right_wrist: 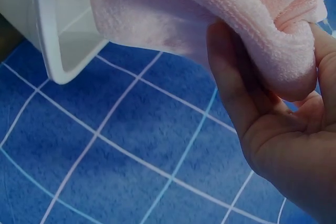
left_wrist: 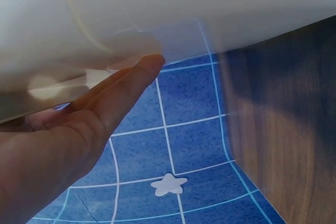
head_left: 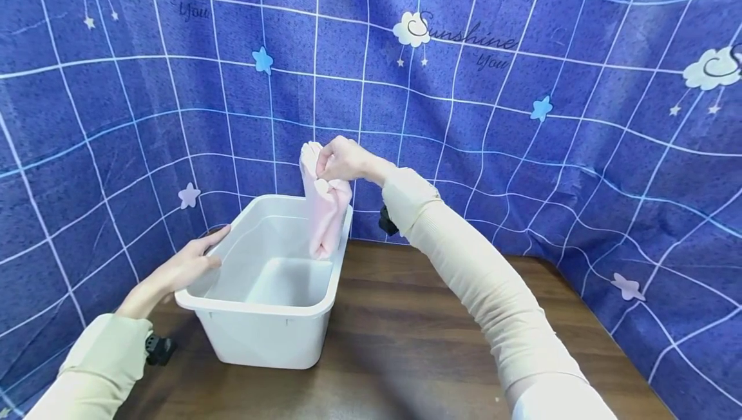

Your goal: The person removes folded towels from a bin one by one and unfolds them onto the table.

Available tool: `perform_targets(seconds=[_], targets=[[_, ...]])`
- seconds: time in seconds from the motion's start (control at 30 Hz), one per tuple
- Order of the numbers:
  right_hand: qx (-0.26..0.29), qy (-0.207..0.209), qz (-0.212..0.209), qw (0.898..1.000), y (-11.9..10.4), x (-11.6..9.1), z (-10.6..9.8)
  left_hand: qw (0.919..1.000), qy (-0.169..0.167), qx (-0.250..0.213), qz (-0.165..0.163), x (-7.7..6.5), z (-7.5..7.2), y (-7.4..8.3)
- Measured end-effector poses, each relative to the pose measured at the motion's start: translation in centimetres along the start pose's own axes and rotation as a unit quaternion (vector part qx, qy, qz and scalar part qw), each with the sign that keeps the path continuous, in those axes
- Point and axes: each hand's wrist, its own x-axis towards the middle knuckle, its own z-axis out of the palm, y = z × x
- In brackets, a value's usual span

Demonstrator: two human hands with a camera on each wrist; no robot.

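Note:
A folded pink towel (head_left: 327, 220) hangs from my right hand (head_left: 346, 157), which pinches its upper end. The towel's lower end dips inside the far right part of a white plastic bin (head_left: 266, 336). Terry loops on the towel (right_wrist: 252, 19) show in the right wrist view, its fold held between thumb and fingers. At the bin's left side my left hand (head_left: 188, 267) grips the rim, thumb over the inner side. Fairly straight fingers (left_wrist: 126, 87) lie along the bin's outer wall in the left wrist view. The visible part of the bin's floor is bare.
The bin stands on a dark brown wooden table (head_left: 440, 317), at its left. A blue gridded curtain (head_left: 464, 111) with clouds and stars hangs behind and along both sides. Both wrists carry black devices (head_left: 158, 349) over cream sleeves.

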Motion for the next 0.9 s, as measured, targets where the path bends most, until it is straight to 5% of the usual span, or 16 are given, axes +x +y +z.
perform_targets(seconds=[0.63,0.9], targets=[[0.035,0.063,0.018,0.997,5.0,-5.0,-4.3,0.9999,0.007,0.015,0.005,0.0,0.1,0.1],[0.003,0.077,0.025,0.997,7.5,-7.4,-5.0,0.9999,0.002,0.012,0.001,0.1,0.0,0.1]])
